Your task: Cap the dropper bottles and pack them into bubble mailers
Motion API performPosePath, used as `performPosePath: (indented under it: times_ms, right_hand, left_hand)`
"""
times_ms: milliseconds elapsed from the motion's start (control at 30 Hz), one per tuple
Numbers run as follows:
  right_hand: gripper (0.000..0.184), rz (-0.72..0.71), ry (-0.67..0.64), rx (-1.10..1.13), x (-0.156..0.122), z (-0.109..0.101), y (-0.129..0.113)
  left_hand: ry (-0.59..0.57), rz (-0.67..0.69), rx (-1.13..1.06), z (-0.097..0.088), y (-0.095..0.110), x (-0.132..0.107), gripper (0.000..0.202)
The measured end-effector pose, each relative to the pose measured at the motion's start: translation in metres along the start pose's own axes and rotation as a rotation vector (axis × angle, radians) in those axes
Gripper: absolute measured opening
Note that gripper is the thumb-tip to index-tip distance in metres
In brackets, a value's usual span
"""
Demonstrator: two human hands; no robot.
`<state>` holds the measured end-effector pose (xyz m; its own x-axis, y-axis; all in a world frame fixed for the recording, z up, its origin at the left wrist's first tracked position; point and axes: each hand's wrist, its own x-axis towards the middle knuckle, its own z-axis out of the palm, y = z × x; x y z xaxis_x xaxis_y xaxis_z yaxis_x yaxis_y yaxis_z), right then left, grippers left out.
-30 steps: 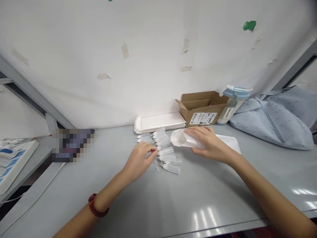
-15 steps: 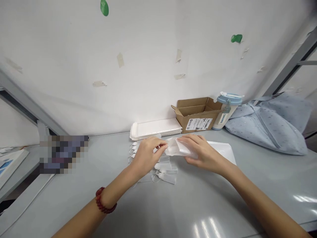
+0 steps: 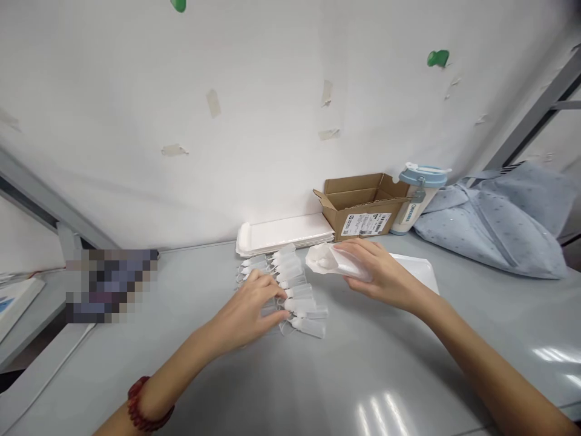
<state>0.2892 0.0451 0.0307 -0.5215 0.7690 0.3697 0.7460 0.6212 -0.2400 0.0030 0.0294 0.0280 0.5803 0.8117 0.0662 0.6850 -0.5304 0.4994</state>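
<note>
My right hand (image 3: 374,269) grips a white padded envelope (image 3: 347,264) above the table, its mouth spread and facing left. Something pale shows just inside that mouth, too unclear to name. Over the left side of a group of small translucent plastic pieces with white ends and thin loops (image 3: 305,306) is my left hand (image 3: 254,309). Its thumb and forefinger are apart near the white ends of the nearer pieces, and nothing shows between them. Another white envelope (image 3: 417,272) lies flat on the table, partly behind my right hand.
Behind the pieces lies a stack of white padded envelopes (image 3: 285,233). An open cardboard box (image 3: 363,209), a blue-lidded cup (image 3: 417,197) and a light blue fabric bag (image 3: 494,227) stand along the wall. A blurred-out item (image 3: 111,284) is at the left of the grey table (image 3: 290,393).
My left hand has left the envelope's mouth and moved down and left to the small plastic pieces. My right hand still holds the envelope, slightly further right.
</note>
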Motion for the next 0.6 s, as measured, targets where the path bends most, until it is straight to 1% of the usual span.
performPosePath:
  times_ms: [67, 167, 300, 367, 467, 533, 600]
  right_hand:
    - [0.051, 0.001, 0.001, 0.009, 0.0, 0.0, -0.001]
    - [0.051, -0.007, -0.005, 0.011, 0.0, 0.002, -0.001]
    - [0.051, -0.017, -0.025, -0.002, 0.0, 0.005, -0.001]
    - [0.05, -0.025, -0.025, 0.0, 0.0, 0.005, -0.002]
    - [0.05, -0.037, -0.018, 0.008, -0.001, 0.005, -0.003]
    - [0.051, -0.049, -0.011, 0.014, -0.001, 0.004, -0.005]
    - [0.052, -0.062, -0.006, 0.023, -0.001, 0.003, -0.009]
  left_hand:
    - [-0.019, 0.012, 0.006, 0.005, 0.0, 0.0, 0.015]
    - [-0.01, 0.029, -0.01, 0.011, 0.003, 0.002, 0.011]
    - [0.005, 0.028, -0.093, 0.01, 0.004, 0.003, 0.007]
    - [0.048, -0.021, -0.143, 0.004, 0.005, 0.003, 0.007]
    - [0.177, -0.088, -0.154, -0.008, 0.008, 0.006, 0.01]
    - [0.252, -0.099, -0.124, -0.013, 0.009, 0.011, 0.012]
    - [0.28, -0.092, -0.096, -0.015, 0.011, 0.018, 0.012]
